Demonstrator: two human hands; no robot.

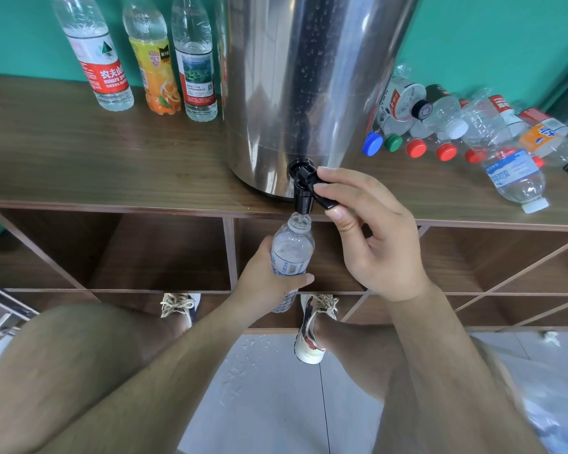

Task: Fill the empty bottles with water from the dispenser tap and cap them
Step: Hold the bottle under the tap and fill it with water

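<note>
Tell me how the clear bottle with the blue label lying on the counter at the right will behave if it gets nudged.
The blue-label bottle lies on its side on the counter, so it will probably roll rather than tip. It looks empty and thin-walled, so it is likely very light and would dent under a firm squeeze. Its white cap end sits close to the counter's front edge, so a push could send it over.

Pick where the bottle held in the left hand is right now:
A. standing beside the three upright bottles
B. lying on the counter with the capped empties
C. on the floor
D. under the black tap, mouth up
D: the left hand holds the bottle upright, its open mouth directly below the black tap.
</note>
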